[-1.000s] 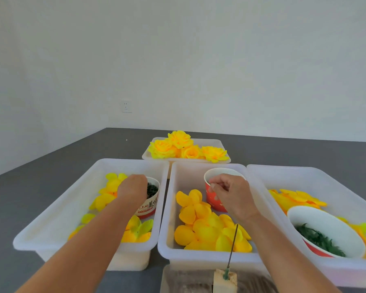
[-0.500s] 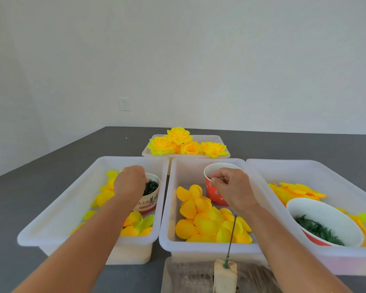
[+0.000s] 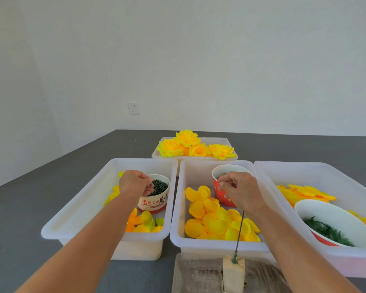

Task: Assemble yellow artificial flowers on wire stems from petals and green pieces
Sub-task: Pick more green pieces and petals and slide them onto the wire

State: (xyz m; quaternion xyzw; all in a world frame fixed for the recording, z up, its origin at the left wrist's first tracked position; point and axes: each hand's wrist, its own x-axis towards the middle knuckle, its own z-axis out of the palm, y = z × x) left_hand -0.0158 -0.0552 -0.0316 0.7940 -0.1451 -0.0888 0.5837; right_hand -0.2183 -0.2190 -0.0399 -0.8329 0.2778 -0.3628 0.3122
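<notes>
Clearly the bench is laid out as a picking station, each part kept in its own container so both hands can fetch at once. At far left sits the first white bin [image 3: 76, 199], one of three side by side in the near row, holding loose yellow petals [image 3: 143, 223] and one printed paper cup [image 3: 155, 197] heaped with small dark green pieces [image 3: 160, 186]; I judge the cup stands there to keep tiny parts from scattering among the petals. The left hand [image 3: 133, 183] hovers at that cup's rim, fingers curled together and pinching what looks like one green piece, though the piece is too small to be sure of.

Next comes the middle bin [image 3: 182, 240], with a heap of larger round petals [image 3: 216, 220], too overlapped to count, and one red paper cup [image 3: 224, 191]. The right hand [image 3: 239, 193] is at this cup's near rim, thumb and forefinger pressed together on something very small; what it grips I cannot tell.

In front of that bin one thin wire stem [image 3: 240, 231] stands upright, stuck in a pale foam block [image 3: 234, 271], likely so parts can be threaded down onto it without a hand holding it. It carries nothing yet.

Behind, a fourth, smaller tray [image 3: 230, 142] holds four finished yellow flowers [image 3: 186, 140], set out of reach of the work.

At right, the third bin [image 3: 317, 168] has more petals [image 3: 304, 192] and one wide bowl [image 3: 330, 212] of green leafy pieces [image 3: 325, 230].
</notes>
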